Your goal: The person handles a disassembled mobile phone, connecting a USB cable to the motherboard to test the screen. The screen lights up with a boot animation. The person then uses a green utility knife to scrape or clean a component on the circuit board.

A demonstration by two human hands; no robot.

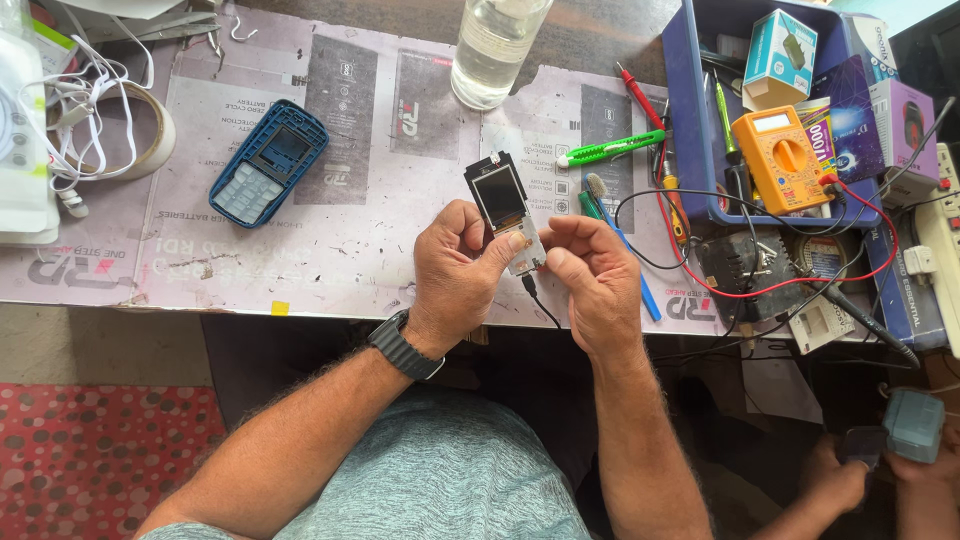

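A person seated at a cluttered workbench [330, 250] holds a bare phone circuit board with its small screen [507, 215] just above the near edge of the bench, at mid-scene. The left hand [460, 265] pinches the board's left edge between thumb and forefinger, the other fingers curled; a dark watch [403, 346] sits on that wrist. The right hand [598, 275] grips the board's lower right corner, thumb pressed to its face, and a thin black cable [540, 305] hangs from the board's near end. To the left, well apart, a blue phone housing with a grey keypad [268, 163] lies face up on the flattened cardboard that covers the bench. A clear glass of water [493, 45] stands at the far side. To the right, a green tester pen [612, 148] lies near a blue tray [690, 120] that holds an orange multimeter [782, 158], whose red and black leads trail toward the near edge. Another person's hands [880, 465] hold a small grey object at near right.
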